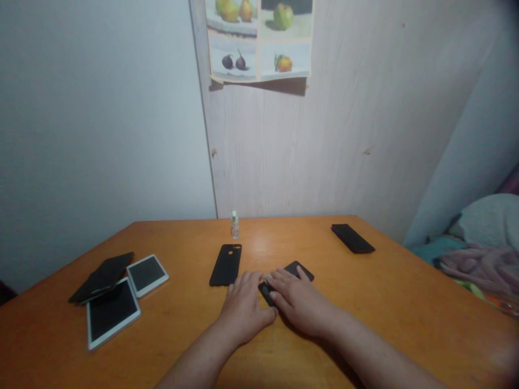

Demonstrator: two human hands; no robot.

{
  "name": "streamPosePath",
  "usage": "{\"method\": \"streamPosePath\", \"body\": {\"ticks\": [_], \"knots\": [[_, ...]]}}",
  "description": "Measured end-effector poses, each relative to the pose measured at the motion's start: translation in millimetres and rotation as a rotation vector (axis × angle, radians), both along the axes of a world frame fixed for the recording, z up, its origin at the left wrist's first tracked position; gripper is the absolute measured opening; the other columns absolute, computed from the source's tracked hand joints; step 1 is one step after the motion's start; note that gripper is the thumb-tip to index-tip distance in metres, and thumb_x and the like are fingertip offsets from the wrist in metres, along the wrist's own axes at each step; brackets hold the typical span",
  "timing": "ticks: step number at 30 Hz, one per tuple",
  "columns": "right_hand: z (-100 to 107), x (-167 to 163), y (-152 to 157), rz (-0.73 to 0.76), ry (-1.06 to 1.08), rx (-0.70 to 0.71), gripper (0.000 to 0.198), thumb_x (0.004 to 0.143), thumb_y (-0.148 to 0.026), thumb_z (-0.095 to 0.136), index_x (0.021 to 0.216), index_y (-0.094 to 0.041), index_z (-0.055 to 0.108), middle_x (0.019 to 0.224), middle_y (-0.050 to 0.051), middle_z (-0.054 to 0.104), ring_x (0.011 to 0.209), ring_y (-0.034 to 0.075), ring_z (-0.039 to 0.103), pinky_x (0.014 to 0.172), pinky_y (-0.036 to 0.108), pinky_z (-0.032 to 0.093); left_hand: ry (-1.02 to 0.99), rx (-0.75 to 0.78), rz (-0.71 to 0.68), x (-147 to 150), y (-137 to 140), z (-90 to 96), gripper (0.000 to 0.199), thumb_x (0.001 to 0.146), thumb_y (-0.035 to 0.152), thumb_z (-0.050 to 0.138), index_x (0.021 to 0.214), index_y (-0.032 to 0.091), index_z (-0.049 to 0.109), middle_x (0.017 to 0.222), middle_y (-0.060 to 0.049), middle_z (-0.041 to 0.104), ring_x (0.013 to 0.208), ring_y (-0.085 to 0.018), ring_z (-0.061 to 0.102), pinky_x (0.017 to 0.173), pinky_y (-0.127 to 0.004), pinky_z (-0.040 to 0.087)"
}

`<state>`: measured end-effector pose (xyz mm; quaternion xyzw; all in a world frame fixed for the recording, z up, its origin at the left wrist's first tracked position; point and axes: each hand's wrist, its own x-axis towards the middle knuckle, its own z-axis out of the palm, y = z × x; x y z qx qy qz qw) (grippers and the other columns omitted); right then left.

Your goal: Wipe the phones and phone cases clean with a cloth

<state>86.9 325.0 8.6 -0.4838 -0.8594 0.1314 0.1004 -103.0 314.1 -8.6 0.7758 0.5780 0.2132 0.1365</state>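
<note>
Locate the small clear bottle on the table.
In the head view, the small clear bottle stands near the table's far edge, just beyond the black phone case.

Black phone half hidden under hands

An orange wooden table is set against a pale wood panel; a fruit poster is hung far above, a white wall seen left, bedding right

Black phone, orange table
</note>
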Motion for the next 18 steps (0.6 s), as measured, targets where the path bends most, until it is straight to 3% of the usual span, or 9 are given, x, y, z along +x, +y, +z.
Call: {"method": "streamPosePath", "body": {"ticks": [6, 8, 12, 14, 16, 18], "knots": [[-3.7, 25.4, 24.9, -0.361, -0.104, -0.007, 0.054, 0.102, -0.04, 0.031, 0.15, -0.02, 0.043, 0.158, 0.011, 0.038, 0.149, 0.035, 0.024, 0.114, 0.07, 0.009, -0.014, -0.062, 0.026, 0.8, 0.6, 1.9, 0.079, 0.068, 0.046, 0.07, 0.139, 0.021, 0.046, 0.14, -0.012, 0.054, 0.13, -0.033, 0.047, 0.106, -0.042, 0.038], [-4.2, 20.0, 21.1, -0.303, -0.091, -0.013, 0.055, 0.102, -0.042, 0.03, 0.15, -0.02, 0.043, 0.159, 0.011, 0.037, 0.149, 0.034, 0.022, 0.115, 0.068, 0.008, -0.016, -0.073, 0.031, 1.0, 1.0, 1.6, 0.084, 0.067, 0.047, 0.07, 0.142, 0.02, 0.043, 0.143, -0.013, 0.053, 0.132, -0.034, 0.046, 0.107, -0.043, 0.037], [-0.9, -6.0, -2.5, 0.025, 0.005, -0.044, 0.053, 0.103, -0.043, 0.029, 0.153, -0.027, 0.039, 0.159, 0.006, 0.037, 0.151, 0.029, 0.02, 0.118, 0.063, 0.005, -0.039, -0.057, 0.033, 0.2, 1.8, -2.6, 0.088, 0.07, 0.044, 0.067, 0.148, 0.018, 0.036, 0.15, -0.015, 0.047, 0.137, -0.033, 0.042, 0.111, -0.043, 0.034], [1.2, -9.3, -6.4, 0.097, 0.028, -0.079, 0.053, 0.103, -0.044, 0.027, 0.154, -0.03, 0.036, 0.16, 0.004, 0.036, 0.151, 0.028, 0.019, 0.118, 0.063, 0.005, -0.042, -0.057, 0.037, -0.3, 1.9, -3.3, 0.089, 0.07, 0.043, 0.066, 0.149, 0.016, 0.033, 0.151, -0.016, 0.045, 0.139, -0.033, 0.041, 0.113, -0.042, 0.033], [1.9, -1.4, -0.2, 0.038, 0.01, -0.088, 0.053, 0.103, -0.046, 0.027, 0.152, -0.03, 0.039, 0.159, 0.004, 0.036, 0.151, 0.029, 0.019, 0.118, 0.064, 0.005, -0.032, -0.074, 0.043, -0.3, 1.6, -1.3, 0.093, 0.068, 0.046, 0.068, 0.149, 0.015, 0.033, 0.15, -0.017, 0.045, 0.139, -0.034, 0.04, 0.112, -0.043, 0.033], [1.3, 11.9, 11.1, -0.121, -0.034, -0.072, 0.053, 0.103, -0.046, 0.027, 0.15, -0.028, 0.043, 0.159, 0.005, 0.037, 0.151, 0.032, 0.019, 0.116, 0.067, 0.005, -0.024, -0.09, 0.041, 0.2, 0.9, 2.2, 0.095, 0.066, 0.048, 0.07, 0.148, 0.015, 0.035, 0.148, -0.017, 0.047, 0.138, -0.035, 0.041, 0.11, -0.043, 0.035]]}}
